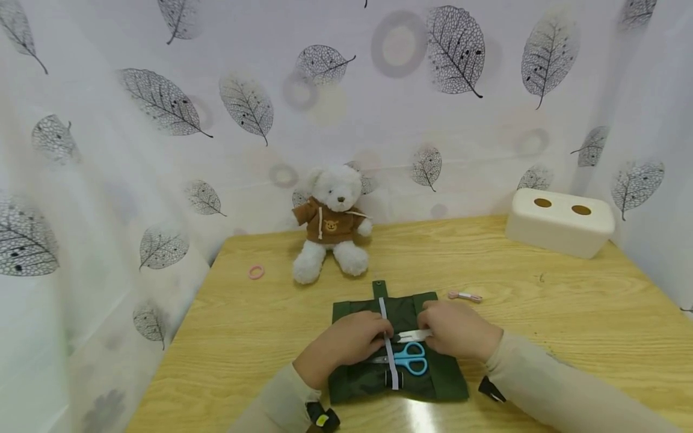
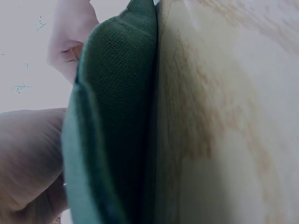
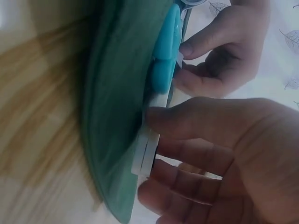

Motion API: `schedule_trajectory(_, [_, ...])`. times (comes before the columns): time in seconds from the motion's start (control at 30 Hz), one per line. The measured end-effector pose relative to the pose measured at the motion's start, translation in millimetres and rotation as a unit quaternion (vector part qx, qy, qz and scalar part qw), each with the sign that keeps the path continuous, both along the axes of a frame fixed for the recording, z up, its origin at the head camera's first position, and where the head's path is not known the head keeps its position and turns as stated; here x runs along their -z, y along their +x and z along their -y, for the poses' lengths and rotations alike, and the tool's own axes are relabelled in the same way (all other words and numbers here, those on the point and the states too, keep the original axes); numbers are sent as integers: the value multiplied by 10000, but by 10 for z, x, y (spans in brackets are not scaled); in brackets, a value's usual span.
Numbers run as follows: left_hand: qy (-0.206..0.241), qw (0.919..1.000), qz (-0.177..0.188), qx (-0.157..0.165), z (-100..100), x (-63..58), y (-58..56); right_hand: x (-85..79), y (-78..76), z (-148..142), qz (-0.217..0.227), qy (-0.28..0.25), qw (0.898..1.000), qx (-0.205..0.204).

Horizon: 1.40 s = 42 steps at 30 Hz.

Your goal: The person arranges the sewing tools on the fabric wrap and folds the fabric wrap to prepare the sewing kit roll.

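Green fabric organizer (image 1: 446,377) lies spread on the wood-grained surface (image 1: 254,343), in front of a fluffy white bear (image 1: 331,228). From the head view I see blue-handled scissors (image 1: 412,359) running under its pale strap (image 1: 383,308); the right wrist view shows me the left hand (image 1: 353,338) pinching that strap and the right hand (image 1: 459,328) gripping a white tool (image 1: 415,335) edge-on. The left wrist view gives me coarse green weave. Leaf-printed cloth (image 1: 357,27) hangs behind; a smooth cream box (image 1: 557,227) with two oval holes stands far right.
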<state>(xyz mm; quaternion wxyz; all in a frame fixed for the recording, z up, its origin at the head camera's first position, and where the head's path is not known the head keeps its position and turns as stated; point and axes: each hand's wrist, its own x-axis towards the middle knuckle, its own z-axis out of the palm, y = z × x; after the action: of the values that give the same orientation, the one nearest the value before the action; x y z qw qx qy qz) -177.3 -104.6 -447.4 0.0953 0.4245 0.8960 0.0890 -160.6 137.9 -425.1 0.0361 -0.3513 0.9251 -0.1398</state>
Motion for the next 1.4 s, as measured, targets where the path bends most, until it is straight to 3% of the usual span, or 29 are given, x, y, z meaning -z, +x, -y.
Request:
schedule_trajectory(0.23, [-70, 10000, -32, -8, 1, 16, 11, 18, -16, 86, -79, -33, 9998, -169])
schedule_trajectory(0.63, [-237, 9995, -208, 15, -34, -10, 10, 57, -93, 187, 583, -316, 9968, -455])
schedule_trajectory(1.0, [-214, 9992, -313, 111, -46, 27, -23, 88, -110, 154, 602, -466, 9946, -703])
schedule_trajectory(1.13, [-66, 9999, -7, 111, -23, 34, -56, 79, -146, 63, 893, -516, 9932, -540])
schedule_trajectory(1.23, [-2, 9997, 232, 70, -6, 14, -83, 45, -171, -71, 1051, -514, 9930, -187])
schedule_trajectory(1.4, [-147, 9998, 95, 30, -16, -38, -138, 2, -212, -348, 849, -484, 9940, 484])
